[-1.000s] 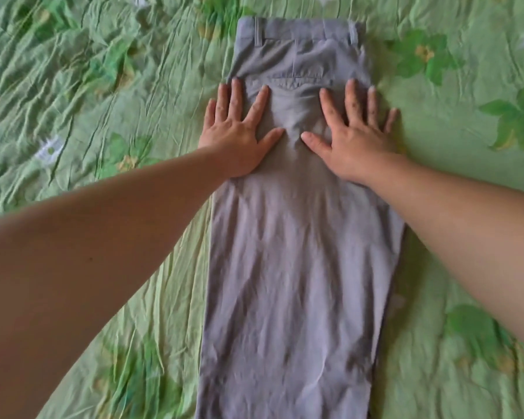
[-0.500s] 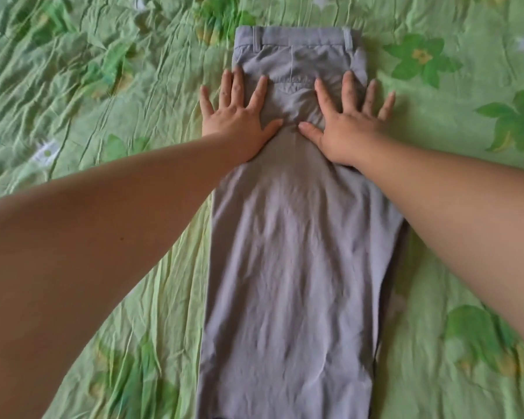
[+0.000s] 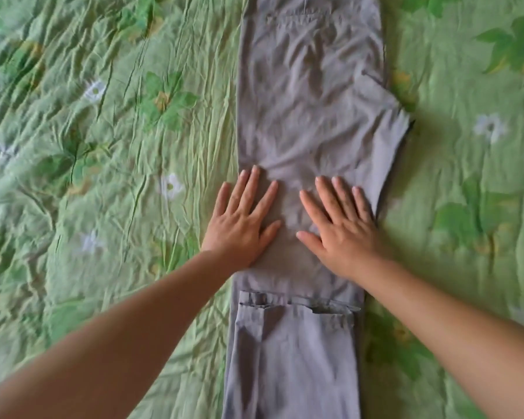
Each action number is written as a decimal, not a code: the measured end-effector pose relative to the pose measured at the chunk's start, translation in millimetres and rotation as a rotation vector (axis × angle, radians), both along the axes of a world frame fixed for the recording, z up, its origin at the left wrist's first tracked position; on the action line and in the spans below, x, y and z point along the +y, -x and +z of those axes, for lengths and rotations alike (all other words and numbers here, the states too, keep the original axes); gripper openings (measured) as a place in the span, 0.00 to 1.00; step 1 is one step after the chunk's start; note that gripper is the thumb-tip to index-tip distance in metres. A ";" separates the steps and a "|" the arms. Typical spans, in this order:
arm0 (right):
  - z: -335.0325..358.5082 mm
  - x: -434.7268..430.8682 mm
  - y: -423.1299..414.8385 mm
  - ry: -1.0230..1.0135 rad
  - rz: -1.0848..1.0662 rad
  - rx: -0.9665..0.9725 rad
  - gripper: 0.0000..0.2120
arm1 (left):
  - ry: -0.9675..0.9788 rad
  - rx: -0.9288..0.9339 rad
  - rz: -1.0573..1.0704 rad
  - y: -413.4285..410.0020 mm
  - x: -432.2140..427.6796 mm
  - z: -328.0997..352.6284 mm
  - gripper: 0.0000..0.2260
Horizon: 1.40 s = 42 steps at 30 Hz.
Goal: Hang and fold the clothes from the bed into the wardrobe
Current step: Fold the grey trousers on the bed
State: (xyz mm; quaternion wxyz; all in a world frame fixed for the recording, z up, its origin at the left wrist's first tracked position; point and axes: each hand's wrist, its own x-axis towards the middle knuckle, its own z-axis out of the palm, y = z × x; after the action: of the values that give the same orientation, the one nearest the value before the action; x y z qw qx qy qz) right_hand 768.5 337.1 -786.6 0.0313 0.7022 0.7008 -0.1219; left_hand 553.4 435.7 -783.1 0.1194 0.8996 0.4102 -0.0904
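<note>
The bed [image 3: 73, 267] filled the whole view, and it was covered with a light green bedspread [image 3: 466, 207], much wrinkled and printed with darker green leaves and small white flowers [image 3: 170, 186]. On it lay a pair of grey trousers [image 3: 309, 101], flat and lengthwise, as one long strip that ran from the far side of the view down to the near side, about in the middle between left and right. On the right side of the strip a pointed part of the cloth [image 3: 397, 122] stuck out onto the bedspread.

Two bare forearms reached in from the near corners of the view. The left hand [image 3: 242, 219] rested palm down on the left edge of the trousers. Its fingers were straight and spread, so the grip was wide and it held nothing; the little finger lay beyond the cloth, over the bedspread. The right hand [image 3: 342, 225] rested palm down just beside it, fully on the trousers and near their right edge. Its grip was also wide, fingers straight, only pressing on the cloth. The two thumbs pointed toward each other but were apart.

Far from the hands, a back pocket seam [image 3: 297, 21] was visible. Nearer than the hands, a darker stitched band [image 3: 300, 303] crossed the trousers; I could not tell whether it was a hem or a waistband.
</note>
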 end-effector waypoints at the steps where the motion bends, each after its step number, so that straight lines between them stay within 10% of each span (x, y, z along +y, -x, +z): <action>1: 1.0 2.0 2.9 0.042 -0.022 -0.006 0.37 | 0.016 0.009 0.010 -3.3 -0.7 3.7 0.31; 14: 59.2 -142.9 51.8 0.247 -0.691 0.801 0.31 | 0.567 0.049 0.095 64.9 -102.3 74.5 0.13; 19: 54.8 -184.5 62.5 0.265 -1.234 1.403 0.37 | 0.870 -0.374 0.553 85.2 -135.9 78.2 0.10; 26: 84.6 -177.9 77.5 0.095 -1.102 0.990 0.21 | 0.875 -0.614 0.775 83.5 -160.2 92.1 0.12; 33: 142.9 -27.9 -1.5 -0.194 -1.071 1.472 0.03 | 0.958 -1.152 0.919 29.2 -16.1 142.2 0.15; 38: 92.9 -62.7 1.3 0.577 -1.106 1.429 0.15 | 1.217 -0.630 0.917 39.2 -45.4 105.2 0.15; 42: 62.4 -123.9 20.8 0.452 -1.199 1.411 0.18 | 1.236 -0.536 0.974 69.5 -102.7 86.5 0.13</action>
State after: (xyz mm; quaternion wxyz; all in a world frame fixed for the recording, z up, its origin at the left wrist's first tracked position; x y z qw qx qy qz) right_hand 747.8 213.2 -724.3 -0.3315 0.6866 0.0411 -0.6458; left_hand 483.9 333.1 -696.6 0.7115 0.3847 0.5877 -0.0204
